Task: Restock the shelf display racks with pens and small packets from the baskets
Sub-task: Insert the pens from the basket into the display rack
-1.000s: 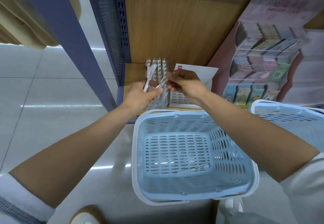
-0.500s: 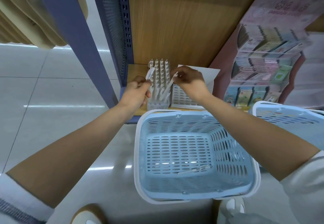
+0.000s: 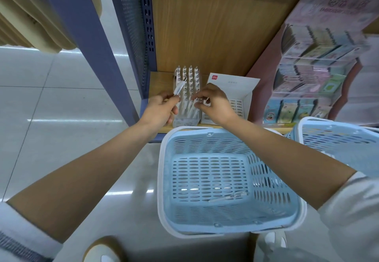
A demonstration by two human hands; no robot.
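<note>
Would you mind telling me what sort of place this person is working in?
Most likely a stationery shop aisle: a clear pen rack on a wooden shelf, a pink display of small packets and a blue basket.

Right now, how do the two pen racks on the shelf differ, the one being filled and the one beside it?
The clear pen rack is packed with white pens standing in rows; the white rack shows only empty slots. The clear pen rack has no visible backing card, while the white rack has a tall white card with a red logo behind it. Both hands work at the clear one: the left hand holds a pen, the right hand seats another. Both racks sit side by side on the wooden shelf.
</note>
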